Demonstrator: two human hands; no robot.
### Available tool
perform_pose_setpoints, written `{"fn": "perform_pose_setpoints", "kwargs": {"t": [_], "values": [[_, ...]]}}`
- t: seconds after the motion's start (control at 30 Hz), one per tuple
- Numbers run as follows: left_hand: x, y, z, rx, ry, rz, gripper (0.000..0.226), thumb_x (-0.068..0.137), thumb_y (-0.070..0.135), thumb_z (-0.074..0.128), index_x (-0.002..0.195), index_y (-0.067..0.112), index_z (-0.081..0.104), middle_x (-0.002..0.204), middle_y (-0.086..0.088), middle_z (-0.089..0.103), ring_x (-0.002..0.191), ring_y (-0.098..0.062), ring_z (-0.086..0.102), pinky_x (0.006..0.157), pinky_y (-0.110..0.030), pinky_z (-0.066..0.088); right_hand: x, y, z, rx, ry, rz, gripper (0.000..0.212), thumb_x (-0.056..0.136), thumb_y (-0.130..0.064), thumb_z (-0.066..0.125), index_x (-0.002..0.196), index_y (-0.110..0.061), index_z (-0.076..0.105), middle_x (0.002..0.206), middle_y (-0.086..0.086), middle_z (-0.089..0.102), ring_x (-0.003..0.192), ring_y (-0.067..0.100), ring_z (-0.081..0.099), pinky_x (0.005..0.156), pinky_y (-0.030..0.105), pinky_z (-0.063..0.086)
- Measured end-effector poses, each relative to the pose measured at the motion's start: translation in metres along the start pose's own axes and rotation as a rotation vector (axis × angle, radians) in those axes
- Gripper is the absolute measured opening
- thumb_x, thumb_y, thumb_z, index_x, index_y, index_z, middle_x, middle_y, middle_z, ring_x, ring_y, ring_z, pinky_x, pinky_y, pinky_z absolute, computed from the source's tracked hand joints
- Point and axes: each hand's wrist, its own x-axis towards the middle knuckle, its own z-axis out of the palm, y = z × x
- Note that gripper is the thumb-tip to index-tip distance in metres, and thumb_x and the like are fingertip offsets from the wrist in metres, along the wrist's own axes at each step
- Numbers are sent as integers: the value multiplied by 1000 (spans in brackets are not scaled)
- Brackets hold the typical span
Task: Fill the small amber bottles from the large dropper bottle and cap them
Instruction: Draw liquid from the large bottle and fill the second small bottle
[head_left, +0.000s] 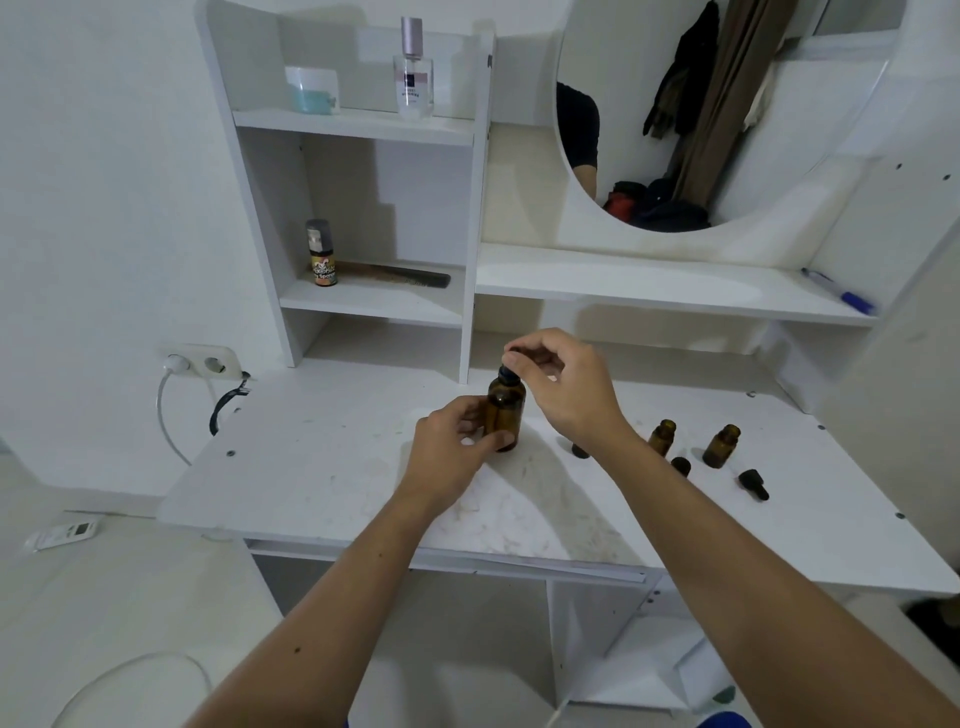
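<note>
The large amber dropper bottle (505, 410) stands upright on the white vanity table (322, 467). My left hand (449, 449) wraps its body from the left. My right hand (558, 387) pinches the black dropper cap (506, 370) on its neck from above. To the right stand two small open amber bottles (662, 437) (721, 446). A third small bottle (581, 450) is mostly hidden behind my right wrist. Two loose black dropper caps (680, 465) (753, 483) lie near them.
A white shelf unit (363, 127) at the back holds a perfume bottle (413, 73), a jar (311, 89), a spray can (322, 253) and a comb (405, 274). A round mirror (727, 104) hangs behind. A blue pen (836, 290) lies on the right ledge. A wall socket (200, 362) is at left.
</note>
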Motion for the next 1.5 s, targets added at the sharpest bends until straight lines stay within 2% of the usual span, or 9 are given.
{"fn": "perform_pose_setpoints", "kwargs": {"t": [0.33,0.57,0.77,0.87,1.0,1.13,1.27,1.37,1.5], "values": [[2,-2,1,-6,-3,-30,56,82,25,87,133,14,67,121,0,75,111,-16,71,106,-40,55,1,-4,3,-41,42,3,7,96,-16,77,89,-15,77,91,-4,76,87,13,72,81,18,57],[1,-1,1,3,-12,-32,54,84,24,86,134,15,67,123,1,75,112,-15,70,107,-40,55,1,-6,3,-64,57,-12,8,95,-15,78,88,-13,78,89,-6,75,86,12,71,80,16,56],[0,1,1,17,-19,-28,52,86,23,84,135,16,66,124,2,73,114,-14,69,107,-32,53,-1,-10,0,-14,63,46,6,99,-20,74,100,-17,79,96,-11,77,90,1,72,82,9,53],[-1,1,0,22,-24,-7,52,85,22,85,133,17,66,121,4,74,111,-11,69,100,-21,53,2,-18,-8,73,115,50,7,99,-15,73,104,-13,78,94,-13,76,86,-10,70,81,6,52],[-4,3,1,33,-18,-15,55,85,24,86,135,18,64,122,6,72,110,-8,67,89,-9,47,8,-31,-22,111,158,7,9,98,-13,74,106,-12,78,99,-9,77,91,-4,71,89,13,54],[-8,4,2,36,-13,-15,54,86,24,85,135,18,63,124,5,72,113,-10,66,97,-21,52,11,-46,-40,159,244,-19,8,99,-15,74,106,-14,77,97,-10,76,90,-2,71,88,14,55],[-14,8,2,54,-13,-26,55,88,25,82,138,17,60,131,0,70,120,-16,66,109,-38,52,10,-53,-62,211,345,-34,9,99,-17,73,108,-15,77,98,-4,78,95,11,74,94,27,61],[-24,12,3,30,51,-57,63,86,30,84,141,17,56,135,1,67,122,-14,62,105,-29,49,0,-52,-81,206,362,-49,10,100,-15,73,108,-13,77,100,-2,78,97,15,75,95,29,61],[-55,24,13,-82,226,-102,60,83,32,87,133,18,57,123,4,68,112,-12,64,94,-18,46,-20,-40,-106,156,377,-29,6,100,-16,73,105,-15,76,97,-5,78,96,15,76,91,22,59]]}}
